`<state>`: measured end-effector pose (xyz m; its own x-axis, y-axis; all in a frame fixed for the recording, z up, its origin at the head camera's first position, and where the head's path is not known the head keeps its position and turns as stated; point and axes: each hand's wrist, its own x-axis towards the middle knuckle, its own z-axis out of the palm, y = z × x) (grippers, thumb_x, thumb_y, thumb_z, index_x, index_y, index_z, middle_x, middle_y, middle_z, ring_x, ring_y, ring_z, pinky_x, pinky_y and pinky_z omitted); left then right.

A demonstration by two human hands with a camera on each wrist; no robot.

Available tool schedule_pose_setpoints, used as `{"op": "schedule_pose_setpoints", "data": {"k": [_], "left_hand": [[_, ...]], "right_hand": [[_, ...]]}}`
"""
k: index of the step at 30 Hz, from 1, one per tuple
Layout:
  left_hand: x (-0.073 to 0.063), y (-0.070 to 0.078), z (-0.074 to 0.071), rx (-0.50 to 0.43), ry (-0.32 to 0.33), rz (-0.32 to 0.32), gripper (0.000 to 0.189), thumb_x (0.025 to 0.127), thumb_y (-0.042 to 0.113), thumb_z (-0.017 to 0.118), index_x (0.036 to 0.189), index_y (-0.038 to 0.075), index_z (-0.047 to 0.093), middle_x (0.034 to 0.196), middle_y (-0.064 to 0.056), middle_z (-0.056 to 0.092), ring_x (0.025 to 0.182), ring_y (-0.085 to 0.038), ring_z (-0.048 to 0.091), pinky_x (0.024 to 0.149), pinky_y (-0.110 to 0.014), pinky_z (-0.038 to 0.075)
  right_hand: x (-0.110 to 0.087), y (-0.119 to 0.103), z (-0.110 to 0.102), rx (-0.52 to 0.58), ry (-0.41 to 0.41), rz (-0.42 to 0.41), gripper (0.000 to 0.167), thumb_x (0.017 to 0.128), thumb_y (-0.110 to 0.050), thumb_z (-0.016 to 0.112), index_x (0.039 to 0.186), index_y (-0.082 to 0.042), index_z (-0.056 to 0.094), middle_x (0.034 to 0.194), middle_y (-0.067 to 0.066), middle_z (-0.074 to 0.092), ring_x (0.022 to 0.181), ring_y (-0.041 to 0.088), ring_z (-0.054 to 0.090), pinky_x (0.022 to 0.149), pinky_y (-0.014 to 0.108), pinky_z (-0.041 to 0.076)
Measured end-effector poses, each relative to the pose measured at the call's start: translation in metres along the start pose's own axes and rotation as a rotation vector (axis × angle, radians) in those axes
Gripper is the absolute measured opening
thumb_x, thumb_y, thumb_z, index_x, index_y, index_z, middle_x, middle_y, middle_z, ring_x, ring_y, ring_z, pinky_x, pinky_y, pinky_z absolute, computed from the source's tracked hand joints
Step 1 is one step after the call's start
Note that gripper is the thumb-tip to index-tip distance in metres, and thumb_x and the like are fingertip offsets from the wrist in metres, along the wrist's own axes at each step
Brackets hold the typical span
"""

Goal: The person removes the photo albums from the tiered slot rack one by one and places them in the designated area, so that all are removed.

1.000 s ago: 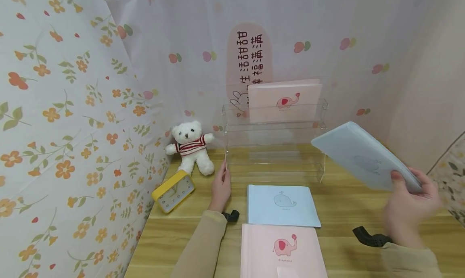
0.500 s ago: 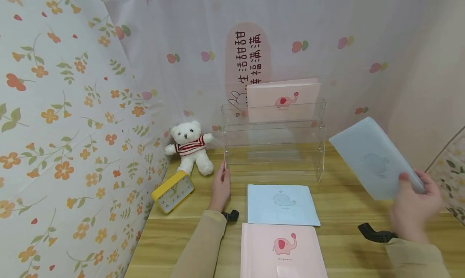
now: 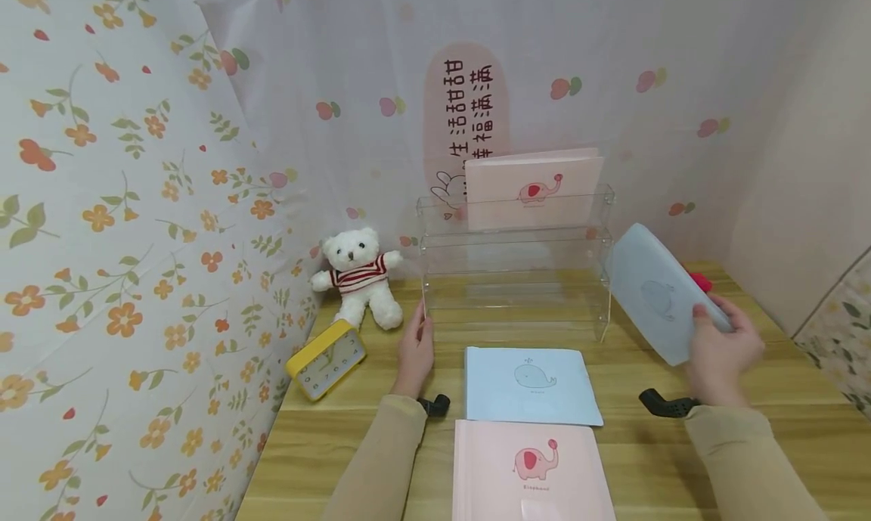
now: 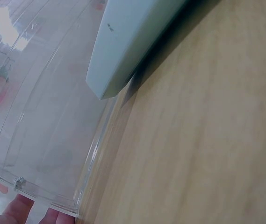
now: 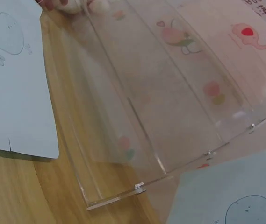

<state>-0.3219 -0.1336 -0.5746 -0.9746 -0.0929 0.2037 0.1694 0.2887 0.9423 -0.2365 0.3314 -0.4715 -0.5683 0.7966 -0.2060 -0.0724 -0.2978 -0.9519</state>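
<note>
My left hand (image 3: 413, 355) grips the left side panel of a clear acrylic rack (image 3: 517, 324), and in the left wrist view its fingers (image 4: 18, 207) show outside the panel. To the right, my right hand (image 3: 724, 351) holds a light-blue album (image 3: 656, 294) with a whale on its cover, thumb on the front. The album is tilted, raised beside the rack's right edge. A pink elephant album (image 3: 497, 181) stands in the rack's top tier. A second blue whale album (image 3: 531, 385) lies in front of the rack, above a pink elephant album (image 3: 490, 468).
A white teddy bear (image 3: 361, 275) in a striped shirt sits left of the rack. Before it stands a yellow alarm clock (image 3: 327, 358). A small red object (image 3: 701, 281) shows behind the held album. Floral cloth (image 3: 136, 241) hangs along the left side.
My right hand first moved the blue album a little to the right, then back left toward the rack, and it is more upright now. The left hand stays at the rack.
</note>
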Motion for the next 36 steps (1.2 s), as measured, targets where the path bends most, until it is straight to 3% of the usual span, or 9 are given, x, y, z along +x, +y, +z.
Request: {"op": "schedule_pose_setpoints", "data": {"k": [9,16,20,22,25,28,32,36], "left_hand": [[0.000,0.002,0.001,-0.010,0.006,0.022,0.051,0.119,0.036,0.050,0.169,0.042,0.042,0.170,-0.005,0.053,0.145,-0.037,0.062,0.116,-0.061,0.053],[0.000,0.002,0.001,0.006,0.003,0.018,0.051,0.119,0.037,0.049,0.169,0.042,0.042,0.171,-0.005,0.052,0.146,-0.037,0.062,0.116,-0.062,0.053],[0.000,0.001,0.000,0.001,-0.004,0.012,0.051,0.119,0.037,0.049,0.169,0.045,0.040,0.172,-0.004,0.051,0.147,-0.037,0.061,0.117,-0.063,0.052],[0.000,0.001,0.000,-0.002,-0.005,0.014,0.052,0.119,0.037,0.049,0.170,0.044,0.040,0.172,-0.004,0.051,0.146,-0.037,0.061,0.116,-0.063,0.052],[0.000,0.000,0.001,-0.007,-0.002,0.012,0.052,0.119,0.036,0.050,0.170,0.043,0.041,0.171,-0.005,0.052,0.145,-0.037,0.062,0.116,-0.062,0.053],[0.001,-0.002,0.002,-0.010,-0.005,0.013,0.052,0.119,0.038,0.049,0.170,0.042,0.041,0.171,-0.004,0.052,0.145,-0.036,0.062,0.116,-0.061,0.053],[0.000,-0.003,0.002,-0.017,-0.004,0.020,0.052,0.119,0.040,0.049,0.170,0.042,0.041,0.171,-0.005,0.052,0.145,-0.035,0.062,0.115,-0.060,0.053],[0.001,-0.002,0.002,-0.023,-0.001,0.020,0.052,0.119,0.038,0.050,0.170,0.042,0.042,0.170,-0.005,0.053,0.145,-0.036,0.062,0.114,-0.061,0.053]], "right_hand": [[0.007,0.004,0.011,-0.111,-0.047,0.006,0.039,0.102,-0.014,0.078,0.136,-0.033,0.080,0.142,-0.015,0.062,0.119,0.006,0.059,0.081,0.016,0.049],[0.016,0.005,0.016,-0.147,-0.087,0.071,0.040,0.104,-0.016,0.075,0.140,-0.035,0.077,0.149,-0.014,0.058,0.109,0.005,0.058,0.066,0.012,0.049],[0.019,0.003,0.018,-0.204,-0.104,0.084,0.041,0.106,-0.019,0.073,0.143,-0.036,0.075,0.148,-0.015,0.057,0.106,0.004,0.055,0.071,0.015,0.049],[0.021,0.002,0.018,-0.255,-0.129,0.085,0.042,0.107,-0.022,0.071,0.146,-0.036,0.073,0.139,-0.017,0.057,0.103,0.005,0.055,0.071,0.016,0.049],[0.022,-0.001,0.017,-0.393,-0.182,0.052,0.045,0.109,-0.028,0.067,0.153,-0.037,0.067,0.129,-0.018,0.055,0.099,0.005,0.054,0.069,0.018,0.050],[0.024,0.000,0.017,-0.522,-0.211,-0.024,0.047,0.111,-0.029,0.063,0.157,-0.035,0.063,0.139,-0.005,0.059,0.104,0.008,0.055,0.072,0.021,0.050],[0.031,0.005,0.016,-0.649,-0.242,-0.132,0.049,0.111,-0.031,0.061,0.160,-0.034,0.060,0.169,0.009,0.049,0.129,0.021,0.056,0.084,0.023,0.047],[0.044,0.014,0.010,-0.728,-0.299,-0.252,0.052,0.111,-0.033,0.062,0.162,-0.025,0.058,0.174,0.014,0.046,0.153,0.034,0.047,0.106,0.029,0.049]]}}
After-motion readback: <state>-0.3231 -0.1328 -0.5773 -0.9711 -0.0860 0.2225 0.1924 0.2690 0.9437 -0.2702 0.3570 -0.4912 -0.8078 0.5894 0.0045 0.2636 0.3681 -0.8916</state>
